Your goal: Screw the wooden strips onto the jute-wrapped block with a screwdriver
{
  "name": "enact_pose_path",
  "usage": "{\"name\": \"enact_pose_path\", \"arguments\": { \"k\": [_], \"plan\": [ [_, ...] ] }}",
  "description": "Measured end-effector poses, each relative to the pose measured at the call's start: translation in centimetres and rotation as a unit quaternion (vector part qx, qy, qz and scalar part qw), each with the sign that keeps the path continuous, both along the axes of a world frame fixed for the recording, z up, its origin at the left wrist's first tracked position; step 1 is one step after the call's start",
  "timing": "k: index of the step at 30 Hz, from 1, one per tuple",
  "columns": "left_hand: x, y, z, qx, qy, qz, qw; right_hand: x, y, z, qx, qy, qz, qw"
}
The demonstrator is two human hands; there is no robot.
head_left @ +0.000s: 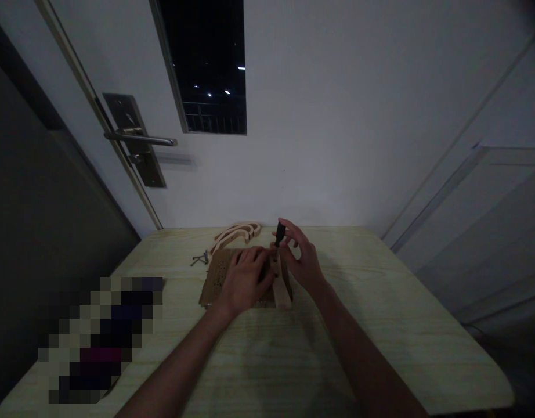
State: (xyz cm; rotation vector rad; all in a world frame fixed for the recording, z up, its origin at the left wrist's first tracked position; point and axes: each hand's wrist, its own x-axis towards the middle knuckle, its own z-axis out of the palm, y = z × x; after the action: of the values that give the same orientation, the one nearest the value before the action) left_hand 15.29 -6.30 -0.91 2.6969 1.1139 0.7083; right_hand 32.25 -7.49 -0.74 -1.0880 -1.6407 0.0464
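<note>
My right hand [304, 259] is closed round a black-handled screwdriver [280, 232], held nearly upright with a finger at its top. Its tip meets the far end of a pale wooden bar [281, 293], where the fingers partly hide it. Dark holes show along the bar. My left hand [246, 278] rests over a worn piece of cardboard [213, 284], its fingers and thumb pressed against the bar's left side. The bar lies lengthwise on the cardboard's right part. Small dark holes dot the cardboard at left.
Curved wooden pieces [237, 232] lie behind the cardboard, near the white door [315, 145]. Several screws [200, 258] are to the left. A pixelated object [111, 337] sits at the left of the pale wooden table [402, 331]. A metal door handle [141, 139] sticks out above.
</note>
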Motion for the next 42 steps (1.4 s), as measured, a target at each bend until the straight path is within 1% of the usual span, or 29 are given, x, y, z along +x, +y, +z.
{"name": "enact_pose_path", "arguments": {
  "k": [2,6,10,16,18,24,26,30,35,37,42],
  "plan": [
    [0.01,0.03,-0.07,0.001,0.002,-0.001,1.0,-0.05,-0.05,-0.03,0.002,-0.002,0.011,1.0],
    [0.06,0.02,-0.1,0.002,0.002,0.0,1.0,-0.2,0.11,-0.28,0.023,-0.001,-0.019,1.0],
    [0.05,0.06,-0.11,0.002,-0.001,-0.001,1.0,-0.31,0.17,-0.37,0.023,0.004,-0.031,0.999],
    [0.03,0.04,-0.07,0.004,0.002,-0.001,1.0,-0.19,-0.17,0.03,-0.012,-0.003,0.019,1.0],
    [0.04,-0.03,0.01,0.001,0.002,0.001,1.0,-0.18,-0.1,-0.11,-0.007,0.0,0.018,1.0],
    [0.05,-0.04,0.12,-0.004,-0.001,-0.003,1.0,-0.4,0.13,-0.6,0.018,0.016,-0.021,0.999],
    [0.06,0.03,0.05,-0.003,0.0,-0.001,1.0,-0.43,0.02,-0.46,0.01,0.015,-0.015,1.0],
    [0.08,0.04,-0.01,-0.003,0.004,0.002,1.0,-0.41,-0.17,-0.17,-0.008,0.016,0.02,1.0],
    [0.04,-0.13,0.12,-0.004,0.009,-0.001,1.0,-0.41,0.08,-0.4,0.027,0.02,-0.025,0.999],
    [0.03,-0.15,0.15,-0.001,0.01,-0.002,1.0,-0.41,0.1,-0.42,0.029,0.017,-0.031,0.999],
    [0.08,-0.18,0.22,0.0,0.014,0.001,1.0,-0.38,-0.09,-0.28,0.001,0.003,0.004,1.0]
  ]
}}
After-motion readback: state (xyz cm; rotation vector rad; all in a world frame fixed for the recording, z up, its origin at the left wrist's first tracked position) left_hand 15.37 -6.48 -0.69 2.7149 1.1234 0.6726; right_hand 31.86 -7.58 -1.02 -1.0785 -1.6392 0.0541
